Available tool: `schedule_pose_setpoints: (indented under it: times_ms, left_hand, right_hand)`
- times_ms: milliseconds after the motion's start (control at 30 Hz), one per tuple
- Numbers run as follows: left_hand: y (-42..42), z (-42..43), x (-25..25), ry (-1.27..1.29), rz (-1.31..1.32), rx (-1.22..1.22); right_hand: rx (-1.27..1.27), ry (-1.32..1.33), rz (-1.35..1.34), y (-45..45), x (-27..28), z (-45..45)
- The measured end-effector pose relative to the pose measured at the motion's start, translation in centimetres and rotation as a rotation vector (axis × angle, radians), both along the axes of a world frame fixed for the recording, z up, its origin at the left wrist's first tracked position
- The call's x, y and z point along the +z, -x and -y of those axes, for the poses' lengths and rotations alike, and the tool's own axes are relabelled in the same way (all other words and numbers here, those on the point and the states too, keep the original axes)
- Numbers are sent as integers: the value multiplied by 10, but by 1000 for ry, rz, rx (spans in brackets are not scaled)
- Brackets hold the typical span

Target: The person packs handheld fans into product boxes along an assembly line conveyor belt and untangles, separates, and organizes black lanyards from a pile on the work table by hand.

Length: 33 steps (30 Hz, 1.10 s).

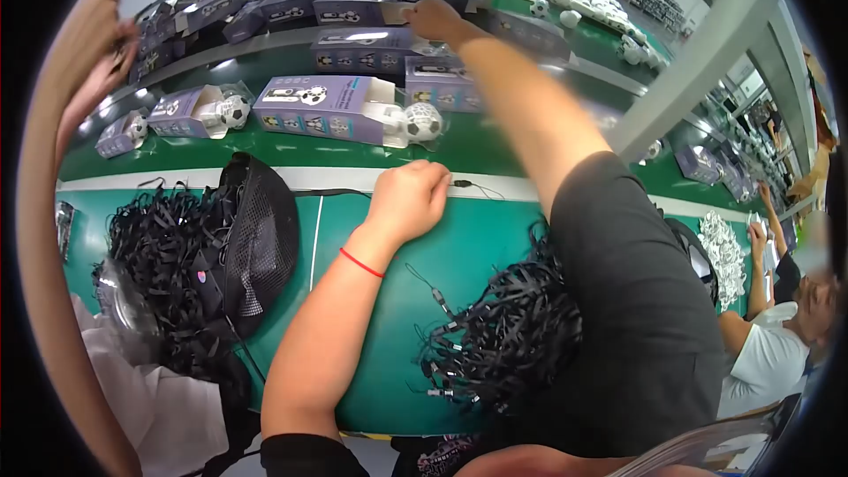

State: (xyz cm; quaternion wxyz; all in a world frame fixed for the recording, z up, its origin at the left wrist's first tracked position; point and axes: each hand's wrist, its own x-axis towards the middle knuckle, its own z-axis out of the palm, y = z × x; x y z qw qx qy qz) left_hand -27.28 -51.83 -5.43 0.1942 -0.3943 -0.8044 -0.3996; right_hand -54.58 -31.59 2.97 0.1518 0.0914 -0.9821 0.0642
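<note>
My left hand rests closed at the near white edge of the green table, with a red string round its wrist. A black lanyard runs through it, its strap out on one side and its thin cord loop on the other. My right arm stretches far forward. At its end my right hand has curled fingers at the open end of a purple box in the back row. Below my right arm lies a heap of black lanyards.
Purple boxes with football-patterned white balls stand along the conveyor. Left lie a black mesh-backed cap and more black lanyards. A co-worker's arm rises at far left; another person sits right, past a metal post.
</note>
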Motion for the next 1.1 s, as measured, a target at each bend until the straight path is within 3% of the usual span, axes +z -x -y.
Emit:
schedule_pose_setpoints:
  times_ms: [133,433,567,700,767,800,833,900,933,967,1000,1100]
  left_hand:
    - [13,9,-9,49,25,-44]
    - [23,36,-9,-6,32,-128]
    - [28,48,-6,-22,48,-138]
    - [34,61,1,-1,35,-142]
    - [34,66,3,7,15,-148]
    - [34,68,3,10,-14,-136]
    - [34,69,3,20,-31,-138]
    - [22,68,13,40,87,-192]
    - [3,66,20,64,116,-233]
    - [-10,60,32,60,295,-298]
    - [-20,52,45,54,466,-353]
    - [-51,33,60,189,436,-396]
  right_hand:
    - [-58,-43,41,16,-40,-11]
    - [-45,107,132,11,-2,-26]
    - [34,-58,191,11,-1,-22]
    - [-90,-247,173,19,-15,-7]
    - [-94,-314,12,10,-8,2]
    - [-107,-344,-53,-3,-10,3]
    - [-140,-312,27,-50,30,35]
    - [-102,-242,194,-61,55,60]
    - [-183,374,293,-127,79,89]
    - [245,-192,-50,-121,77,76]
    - [35,-47,2,-195,114,99]
    - [294,121,-184,-332,148,97]
